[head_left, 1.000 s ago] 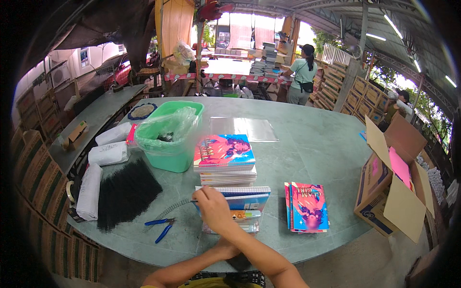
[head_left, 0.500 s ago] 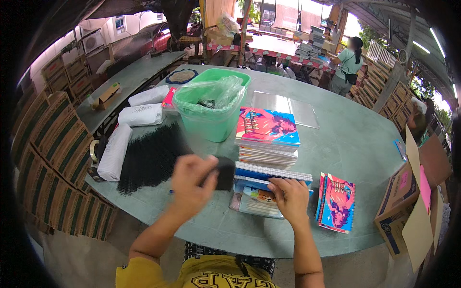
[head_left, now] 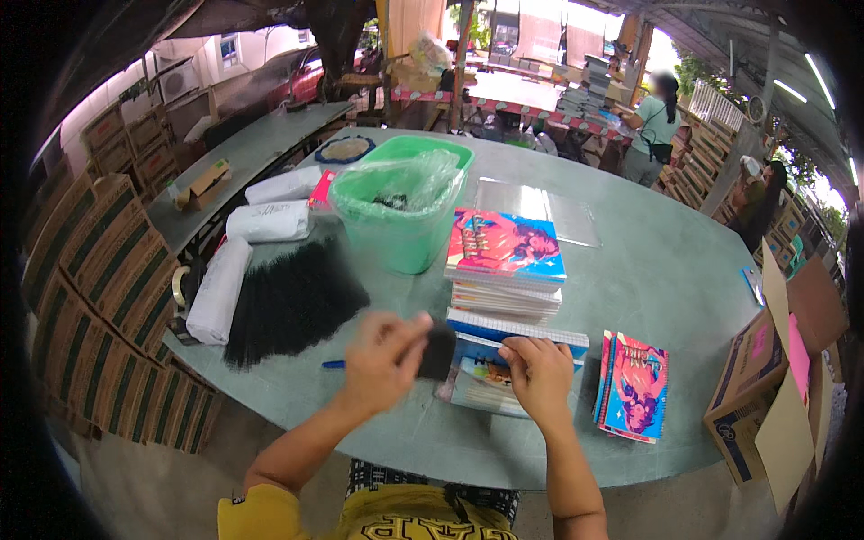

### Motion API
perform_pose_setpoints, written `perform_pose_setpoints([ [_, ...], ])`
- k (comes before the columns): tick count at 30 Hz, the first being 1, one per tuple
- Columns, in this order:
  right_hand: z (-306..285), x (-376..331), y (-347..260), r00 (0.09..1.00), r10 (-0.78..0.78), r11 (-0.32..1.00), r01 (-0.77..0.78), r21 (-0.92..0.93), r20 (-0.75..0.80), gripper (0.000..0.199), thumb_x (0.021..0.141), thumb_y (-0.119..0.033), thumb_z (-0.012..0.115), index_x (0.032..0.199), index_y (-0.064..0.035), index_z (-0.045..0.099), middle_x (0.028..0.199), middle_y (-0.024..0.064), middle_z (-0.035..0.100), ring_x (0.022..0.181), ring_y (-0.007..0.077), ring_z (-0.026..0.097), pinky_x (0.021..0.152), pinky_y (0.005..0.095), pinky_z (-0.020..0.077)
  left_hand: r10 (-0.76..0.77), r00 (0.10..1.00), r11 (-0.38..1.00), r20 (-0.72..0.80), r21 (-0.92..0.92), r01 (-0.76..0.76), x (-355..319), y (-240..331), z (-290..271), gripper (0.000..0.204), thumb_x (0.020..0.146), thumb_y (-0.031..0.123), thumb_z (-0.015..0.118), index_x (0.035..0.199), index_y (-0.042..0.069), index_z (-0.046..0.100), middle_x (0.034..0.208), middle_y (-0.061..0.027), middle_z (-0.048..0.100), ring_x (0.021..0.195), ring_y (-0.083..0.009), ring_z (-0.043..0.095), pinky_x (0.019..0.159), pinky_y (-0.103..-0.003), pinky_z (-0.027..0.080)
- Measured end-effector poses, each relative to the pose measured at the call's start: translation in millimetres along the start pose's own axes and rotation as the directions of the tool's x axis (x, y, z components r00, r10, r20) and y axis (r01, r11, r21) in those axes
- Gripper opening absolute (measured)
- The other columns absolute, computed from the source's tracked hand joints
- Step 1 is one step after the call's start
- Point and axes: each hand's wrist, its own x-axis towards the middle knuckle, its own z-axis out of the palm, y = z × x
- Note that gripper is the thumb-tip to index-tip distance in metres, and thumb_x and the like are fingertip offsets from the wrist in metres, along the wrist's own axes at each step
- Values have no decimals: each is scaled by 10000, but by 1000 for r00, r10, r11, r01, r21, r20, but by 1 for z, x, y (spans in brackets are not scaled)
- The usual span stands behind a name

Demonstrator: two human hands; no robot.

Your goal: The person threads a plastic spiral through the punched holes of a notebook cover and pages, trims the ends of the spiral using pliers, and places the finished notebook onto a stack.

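Note:
My left hand [head_left: 385, 362], smeared by motion, pinches a black flat piece [head_left: 438, 353] close to the left ends of a row of spiral notebooks [head_left: 517, 327]. My right hand [head_left: 540, 367] grips the upper edge of one blue-edged notebook in that row, fingers bent over it. Below it lies a notebook with an animal picture [head_left: 484, 371], partly hidden by my fingers. Behind them stands a stack of pink-and-blue covered notebooks [head_left: 507, 247]. To the left, a fan of thin black strips [head_left: 292, 301] spreads on the table; their exact kind cannot be made out.
A green bin with a clear plastic liner [head_left: 400, 225] stands behind the fan, white rolls [head_left: 219, 292] to its left. More notebooks [head_left: 633, 387] lie at right, beside an open carton [head_left: 747, 405]. Clear sleeves [head_left: 540, 207] lie farther back. A blue pen [head_left: 333, 364] is near my left hand.
My left hand has shifted slightly right and down with the black piece. My right hand stays on the notebook row. A second person now shows more at the far right.

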Motion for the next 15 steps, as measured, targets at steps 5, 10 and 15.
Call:
perform_pose_setpoints([
  [5, 13, 9, -18, 991, -136, 990, 136, -23, -4, 205, 782, -206, 642, 964, -113, 628, 836, 22, 627, 762, 203, 571, 654, 346, 377, 116, 976, 993, 186, 4, -119, -5, 1, 8, 410, 653, -20, 695, 1031, 132, 654, 826, -75, 531, 733, -226, 551, 611, -311, 459],
  [10, 22, 9, -23, 985, -168, 986, 168, 6, 28, 210, 794, -175, 626, 995, -114, 628, 829, 25, 630, 784, 208, 580, 670, 345, 390, 15, 990, 999, -141, -45, -22, 24, 12, -25, 325, 668, -6, 704, 977, 55, 619, 827, -62, 549, 734, -204, 537, 646, -292, 440],
  [15, 38, 26, -35, 988, -148, 988, 145, 57, 44, 205, 818, -217, 611, 978, -91, 629, 809, 47, 639, 771, 219, 593, 672, 357, 402, -126, 891, 956, 437, -187, 227, -63, 3, 17, 345, 694, 166, 758, 968, 70, 571, 894, -110, 552, 835, -274, 547, 731, -354, 440],
])
